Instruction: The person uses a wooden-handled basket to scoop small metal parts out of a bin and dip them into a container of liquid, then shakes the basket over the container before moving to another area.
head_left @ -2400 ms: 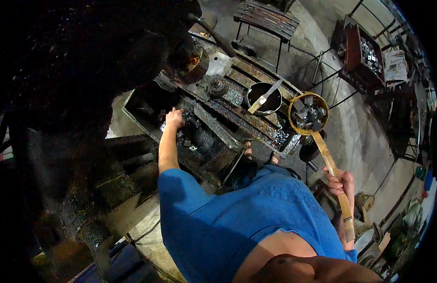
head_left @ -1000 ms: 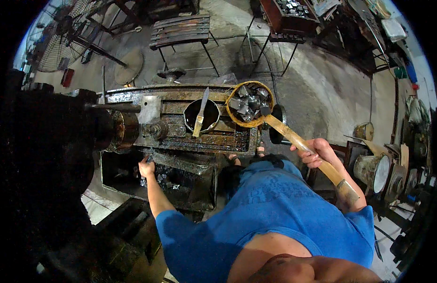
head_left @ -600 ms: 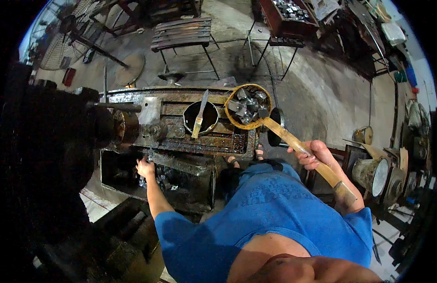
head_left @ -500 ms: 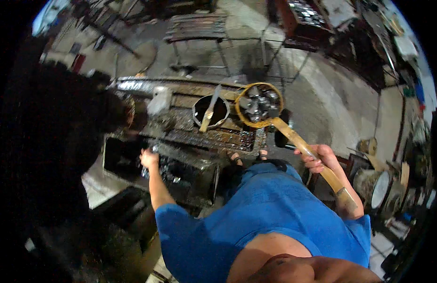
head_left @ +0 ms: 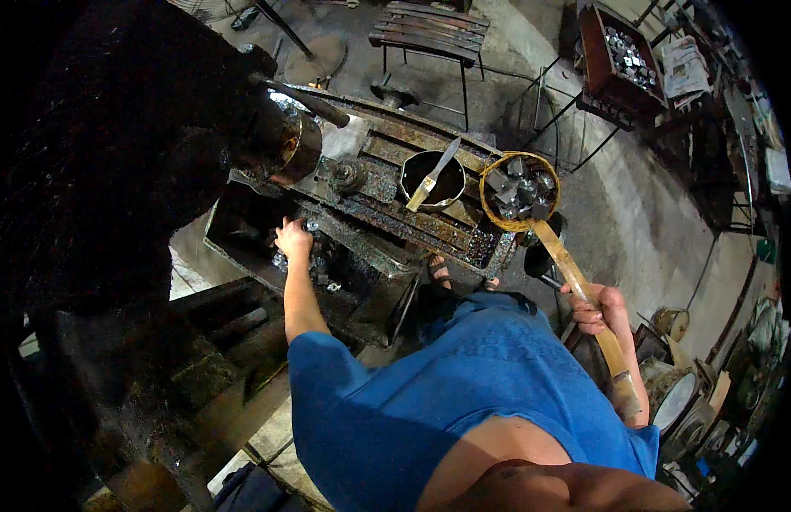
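My left hand reaches into a dark open box that holds loose metal pieces. Its fingers are curled downward, their tips mostly hidden; a small shiny round metal part shows right beside them, and I cannot tell how firmly it is gripped. My right hand is wrapped round the long flat wooden handle of a round yellow-rimmed basket. Several grey metal blocks fill this basket, which is over the right end of a grimy metal bench.
A pot of dark liquid stands on the bench with a paintbrush lying across it. Large dark machinery looms at left. Beyond are a slatted stool and a red-brown crate of metal parts. Round-faced objects crowd the right.
The whole view has shifted, so the bench and basket appear farther right and higher. My left hand remains in the box, moved slightly among the pieces. My right hand keeps its hold on the basket's handle.
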Available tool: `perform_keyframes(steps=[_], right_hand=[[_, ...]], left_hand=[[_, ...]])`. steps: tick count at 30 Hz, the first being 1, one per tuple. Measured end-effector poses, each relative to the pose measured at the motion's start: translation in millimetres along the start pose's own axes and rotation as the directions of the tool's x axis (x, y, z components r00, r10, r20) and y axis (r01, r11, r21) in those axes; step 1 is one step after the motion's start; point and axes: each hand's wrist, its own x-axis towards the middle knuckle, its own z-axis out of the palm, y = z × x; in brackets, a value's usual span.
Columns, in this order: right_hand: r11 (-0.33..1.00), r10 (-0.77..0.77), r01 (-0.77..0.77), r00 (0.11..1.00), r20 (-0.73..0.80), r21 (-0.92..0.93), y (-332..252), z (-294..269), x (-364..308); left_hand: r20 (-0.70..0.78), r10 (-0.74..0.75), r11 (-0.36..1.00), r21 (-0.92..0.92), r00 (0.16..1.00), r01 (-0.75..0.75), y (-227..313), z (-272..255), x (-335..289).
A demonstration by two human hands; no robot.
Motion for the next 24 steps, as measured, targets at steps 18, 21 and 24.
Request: perform_keyframes(steps=[18,21,24], right_hand=[[1.000,0.011,-0.011,1.000,-0.004,-0.020,-1,5,-1],[1.000,0.008,-0.008,1.000,-0.002,-0.008,0,2,0],[1.000,0.008,-0.009,0.999,0.035,0.016,1,-1,-1]], left_hand=[[0.086,0.098,0.995,0.022,0.991,-0.100,-7,17,-5],[0.083,0.127,0.992,-0.010,0.988,-0.126,3,3,-10],[0.119,0.158,0.987,0.001,0.980,-0.160,-3,9,-6]])
